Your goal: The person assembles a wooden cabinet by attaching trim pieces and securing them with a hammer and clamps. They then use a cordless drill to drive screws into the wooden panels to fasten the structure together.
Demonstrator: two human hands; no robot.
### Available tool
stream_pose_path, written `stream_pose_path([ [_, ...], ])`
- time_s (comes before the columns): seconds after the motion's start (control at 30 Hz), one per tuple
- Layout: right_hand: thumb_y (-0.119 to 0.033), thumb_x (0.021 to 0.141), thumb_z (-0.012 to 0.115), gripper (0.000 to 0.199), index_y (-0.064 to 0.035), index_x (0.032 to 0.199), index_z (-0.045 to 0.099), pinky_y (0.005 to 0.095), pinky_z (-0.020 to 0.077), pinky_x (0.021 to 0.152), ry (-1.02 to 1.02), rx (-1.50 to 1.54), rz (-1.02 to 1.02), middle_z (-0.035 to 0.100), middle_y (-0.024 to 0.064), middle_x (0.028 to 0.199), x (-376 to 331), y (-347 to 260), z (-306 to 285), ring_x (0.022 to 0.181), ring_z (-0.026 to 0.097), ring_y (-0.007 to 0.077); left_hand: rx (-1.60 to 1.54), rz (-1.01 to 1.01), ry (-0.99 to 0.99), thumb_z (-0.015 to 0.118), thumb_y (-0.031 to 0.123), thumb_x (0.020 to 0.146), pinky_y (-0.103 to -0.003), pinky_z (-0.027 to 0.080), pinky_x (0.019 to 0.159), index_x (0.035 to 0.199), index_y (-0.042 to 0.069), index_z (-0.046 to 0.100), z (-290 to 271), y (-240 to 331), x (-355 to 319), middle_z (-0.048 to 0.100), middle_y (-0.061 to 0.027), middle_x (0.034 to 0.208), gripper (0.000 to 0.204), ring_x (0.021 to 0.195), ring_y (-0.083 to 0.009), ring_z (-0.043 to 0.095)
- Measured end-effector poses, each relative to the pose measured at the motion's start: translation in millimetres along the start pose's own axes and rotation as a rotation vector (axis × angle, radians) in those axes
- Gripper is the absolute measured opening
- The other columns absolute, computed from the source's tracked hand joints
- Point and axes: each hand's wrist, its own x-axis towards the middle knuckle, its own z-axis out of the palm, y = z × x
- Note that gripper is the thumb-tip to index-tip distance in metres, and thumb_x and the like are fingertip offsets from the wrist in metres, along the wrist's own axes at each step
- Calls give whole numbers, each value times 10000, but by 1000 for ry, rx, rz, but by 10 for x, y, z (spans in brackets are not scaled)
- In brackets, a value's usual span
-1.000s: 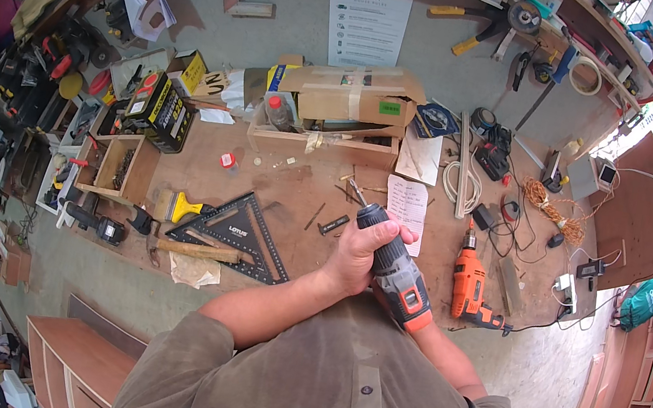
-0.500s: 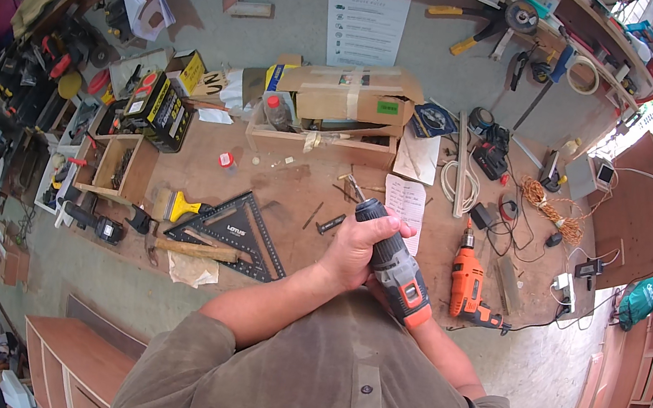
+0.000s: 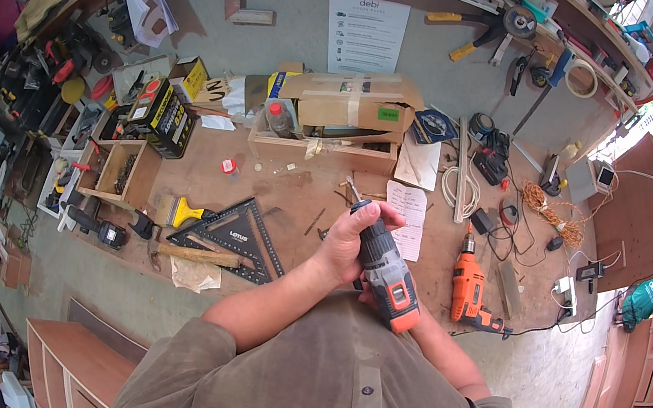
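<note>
A grey-and-orange cordless drill [image 3: 392,273] is held close in front of my chest, tilted with its chuck up and to the left. My left hand [image 3: 347,248] is closed around the black chuck end, thumb and fingers bent about it. A thin metal bit [image 3: 353,187] sticks out beyond the chuck toward the bench. Below the drill body, my right hand [image 3: 367,296] is on the handle side; most of its fingers are hidden by the drill. A handwritten paper sheet [image 3: 402,245] lies on the bench just past the drill.
An orange corded drill [image 3: 467,286] lies to the right on the wooden bench [image 3: 221,176]. Leftward are a black triangular square [image 3: 241,238], a hammer [image 3: 201,254], a yellow-handled brush [image 3: 186,211] and a wooden tray [image 3: 146,177]. A cardboard box [image 3: 333,104] stands at the back.
The drill and both hands have shifted slightly left, and the drill stands a little more upright. My left hand's fingers have shifted on the chuck.
</note>
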Motion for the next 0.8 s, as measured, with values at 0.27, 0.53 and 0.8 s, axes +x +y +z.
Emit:
stream_pose_path([
  [0.27, -97, 757, 748, 292, -72, 1000, 588, 337, 507, 694, 91, -334, -237, 636, 40, 895, 68, 374, -130, 754, 615, 192, 89, -60, 111, 667, 200, 863, -349, 517, 872, 975, 33, 633, 7, -44, 15, 684, -142, 1060, 204, 964, -176, 625],
  [0.53, -70, 769, 718, 374, -49, 1118, 586, 359, 525, 727, 96, -639, -497, 656, 87, 936, 30, -173, -5, 819, 666, 256, 46, -118, 215, 662, 167, 858, -374, 490, 943, 919, 36, 632, -58, -41, -68, 685, -140, 1050, 147, 1005, -195, 625],
  [0.8, -34, 846, 669, 213, -78, 1035, 582, 253, 504, 614, 137, -41, -70, 603, 5, 845, -10, 46, -13, 709, 588, 110, 82, -57, 82, 700, 424, 848, -416, 465, 983, 997, 53, 638, -67, -132, -48, 664, -144, 1079, 405, 1122, -252, 598],
])
